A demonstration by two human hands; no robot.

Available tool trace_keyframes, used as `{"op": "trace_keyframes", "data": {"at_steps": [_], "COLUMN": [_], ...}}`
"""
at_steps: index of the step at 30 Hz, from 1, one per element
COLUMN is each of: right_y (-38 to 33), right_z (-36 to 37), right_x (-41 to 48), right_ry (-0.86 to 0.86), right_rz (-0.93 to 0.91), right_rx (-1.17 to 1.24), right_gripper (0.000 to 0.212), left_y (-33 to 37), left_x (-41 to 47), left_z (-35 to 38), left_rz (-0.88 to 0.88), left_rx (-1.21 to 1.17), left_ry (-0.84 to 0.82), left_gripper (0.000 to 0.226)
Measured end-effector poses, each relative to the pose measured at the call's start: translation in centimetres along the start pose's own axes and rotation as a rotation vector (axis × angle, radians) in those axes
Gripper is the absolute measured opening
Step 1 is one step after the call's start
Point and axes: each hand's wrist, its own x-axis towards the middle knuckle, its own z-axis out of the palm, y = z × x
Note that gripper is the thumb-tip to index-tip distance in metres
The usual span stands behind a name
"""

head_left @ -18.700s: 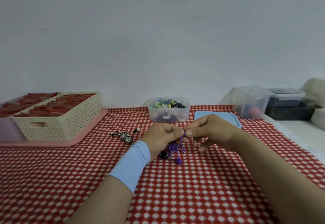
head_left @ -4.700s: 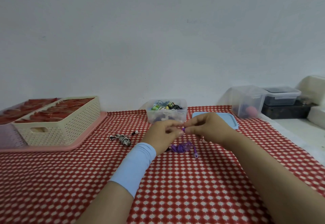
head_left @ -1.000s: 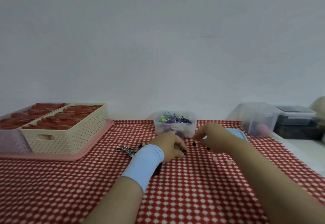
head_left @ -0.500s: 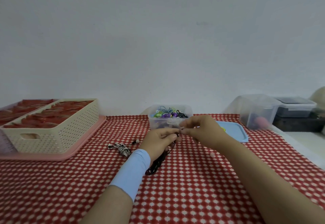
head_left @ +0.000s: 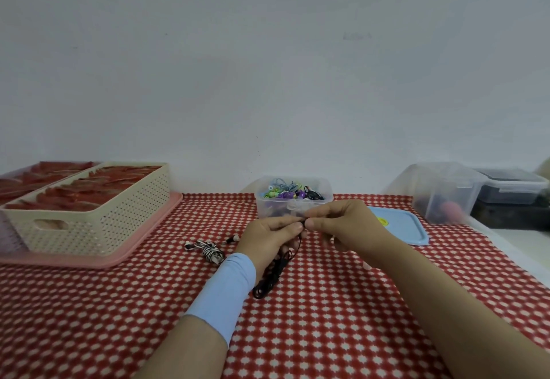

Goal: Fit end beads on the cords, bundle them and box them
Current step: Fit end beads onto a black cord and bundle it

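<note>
in the head view, both hands are held together above the middle of the surface (head_left: 327,334), which is covered with a red and white checked cloth. the left hand (head_left: 269,237) is curled round a black cord (head_left: 272,274), whose upper end is pinched between thumb and forefinger. the rest of the cord hangs down beside the left wrist, and its looped lower part lies on the cloth. a pale blue sleeve (head_left: 226,286) is worn on the left forearm. the right hand (head_left: 342,225) is closed in a pinch on the same upper end of the cord, fingertip to fingertip with the left. something small and dark is seen between the fingertips, but it is too small for it to be told whether it is a bead.

just behind the hands, a clear box (head_left: 268,210) is stood open, with coloured bundled cords heaped inside. its blue lid (head_left: 401,227) is laid flat to the right of it. a black and white striped cord bundle (head_left: 208,249) is lying on the cloth, near the left hand. at the far left, a cream basket (head_left: 119,224) filled with red items is set on a pink tray (head_left: 148,238). at the far right, a clear tub (head_left: 443,194) and a dark lidded container (head_left: 515,189) are placed against the wall.
</note>
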Motion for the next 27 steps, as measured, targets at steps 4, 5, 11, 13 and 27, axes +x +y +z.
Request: {"op": "trace_keyframes", "data": {"at_steps": [4, 5, 11, 13, 27], "right_y": [0.22, 0.27, 0.30, 0.33, 0.06], "right_z": [-0.28, -0.35, -0.47, -0.40, 0.02], "right_x": [0.03, 0.04, -0.01, -0.01, -0.20], "right_ry": [-0.069, -0.068, -0.065, -0.072, -0.085], "right_rz": [0.005, 0.008, 0.023, 0.022, 0.055], "right_rx": [-0.007, -0.026, -0.029, -0.031, -0.049], "right_gripper": [0.015, 0.015, 0.010, 0.010, 0.007], "left_y": [-0.17, -0.17, -0.47, -0.55, -0.65], "left_x": [-0.09, -0.09, 0.18, 0.22, -0.41], "left_z": [-0.21, -0.23, -0.34, -0.41, -0.73], "left_rz": [-0.006, -0.009, -0.044, -0.045, 0.044], "left_rx": [-0.036, -0.030, -0.005, 0.005, 0.096], "left_ry": [0.013, 0.017, 0.040, 0.026, -0.002], "left_gripper": [0.013, 0.013, 0.013, 0.015, 0.015]}}
